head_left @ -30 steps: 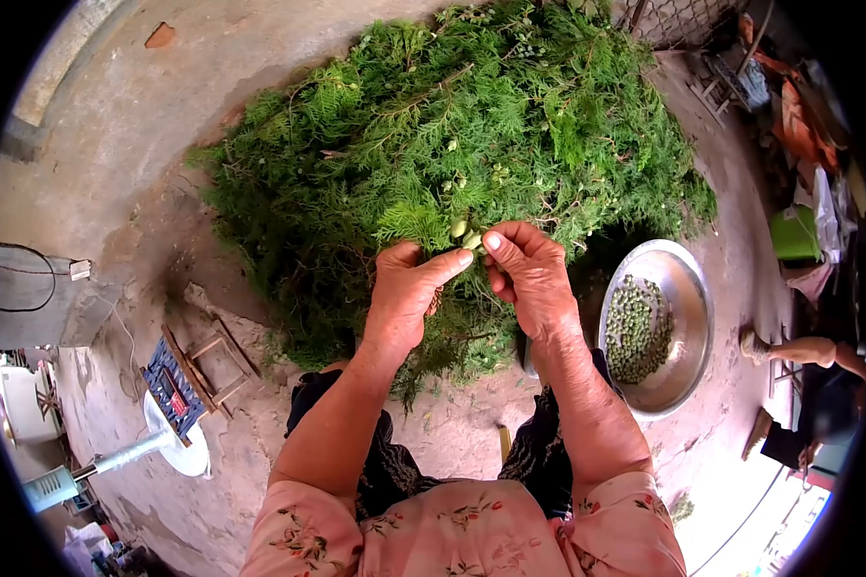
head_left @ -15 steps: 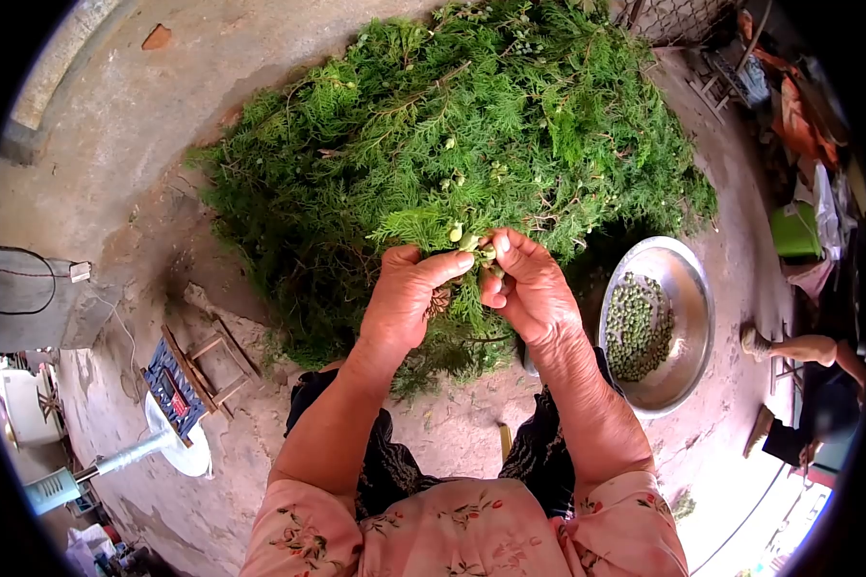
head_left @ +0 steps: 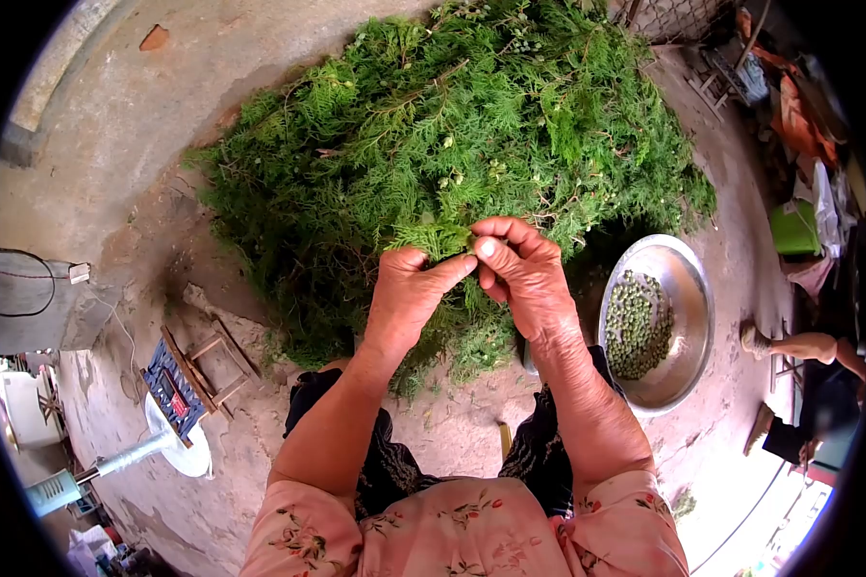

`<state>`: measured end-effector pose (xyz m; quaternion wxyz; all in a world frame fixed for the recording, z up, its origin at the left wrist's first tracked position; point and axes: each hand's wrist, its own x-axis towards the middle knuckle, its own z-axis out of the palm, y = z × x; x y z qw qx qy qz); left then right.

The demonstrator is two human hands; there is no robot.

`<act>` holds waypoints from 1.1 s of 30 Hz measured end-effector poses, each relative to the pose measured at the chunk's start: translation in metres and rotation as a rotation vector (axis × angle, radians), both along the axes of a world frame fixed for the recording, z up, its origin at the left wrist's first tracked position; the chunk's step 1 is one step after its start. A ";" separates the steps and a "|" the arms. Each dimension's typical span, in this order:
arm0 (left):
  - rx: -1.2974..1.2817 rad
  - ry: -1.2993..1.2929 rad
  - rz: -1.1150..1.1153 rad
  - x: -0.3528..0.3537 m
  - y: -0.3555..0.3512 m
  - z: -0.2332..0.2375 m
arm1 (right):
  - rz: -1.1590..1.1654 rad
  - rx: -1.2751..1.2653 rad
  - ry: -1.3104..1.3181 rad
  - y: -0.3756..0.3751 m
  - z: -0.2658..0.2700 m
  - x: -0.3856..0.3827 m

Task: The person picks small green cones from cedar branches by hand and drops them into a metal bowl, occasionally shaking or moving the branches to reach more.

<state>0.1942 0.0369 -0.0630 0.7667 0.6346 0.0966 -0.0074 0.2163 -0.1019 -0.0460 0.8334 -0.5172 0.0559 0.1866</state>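
A large heap of green conifer sprigs (head_left: 471, 125) lies in front of me. Over its near edge, my left hand (head_left: 409, 288) pinches a leafy green sprig (head_left: 431, 237) between thumb and fingers. My right hand (head_left: 529, 274) meets it, thumb and fingertips closed at the sprig's base; what lies between those fingertips is too small and covered to name. To the right, a round metal basin (head_left: 688, 356) holds many small green cones (head_left: 637, 327).
A small wooden stool with a patterned top (head_left: 175, 389) and a white fan (head_left: 178, 442) stand at the left. Another person's leg (head_left: 803, 348) shows at the far right. A green container (head_left: 794, 229) and cluttered bags are at the upper right.
Both hands have shifted slightly and turned around the sprig. The pale green cones seen between the fingers are now hidden or gone from there. The basin looks unchanged.
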 end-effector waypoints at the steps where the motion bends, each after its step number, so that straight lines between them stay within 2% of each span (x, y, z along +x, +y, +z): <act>1: 0.061 0.013 -0.048 0.000 0.002 -0.003 | 0.026 -0.087 -0.015 0.001 0.001 0.000; 3: 0.075 0.052 -0.052 -0.001 0.003 -0.002 | 0.035 -0.108 -0.010 0.000 -0.001 0.001; 6: -0.050 0.083 -0.028 -0.001 0.000 0.009 | 0.012 -0.067 0.030 0.000 -0.002 0.000; 9: -0.144 0.004 -0.019 0.000 0.001 0.005 | 0.023 -0.084 0.037 -0.001 -0.003 -0.001; 11: -0.281 0.076 -0.022 -0.001 0.003 0.011 | 0.073 0.171 0.139 -0.004 -0.007 -0.001; 15: -0.357 0.099 -0.042 0.002 0.007 0.010 | 0.078 0.262 0.178 -0.008 -0.004 0.001; 17: -0.168 0.036 -0.018 0.003 0.008 0.007 | 0.013 0.228 0.144 -0.008 0.006 0.003; 19: -0.112 0.033 -0.027 0.003 0.008 0.005 | -0.009 0.212 0.138 -0.009 0.006 0.003; 21: -0.057 0.032 -0.040 0.002 0.007 0.002 | 0.004 0.067 0.001 -0.008 -0.003 0.001; 25: 0.106 0.015 -0.104 0.001 0.007 0.000 | 0.019 -0.189 -0.056 0.002 0.007 -0.003; 28: 0.288 0.003 -0.149 0.000 0.010 -0.001 | 0.039 -0.261 -0.139 0.002 0.002 -0.002; 33: 0.248 -0.046 -0.142 -0.002 0.007 0.007 | 0.059 -0.260 -0.174 0.001 0.002 -0.003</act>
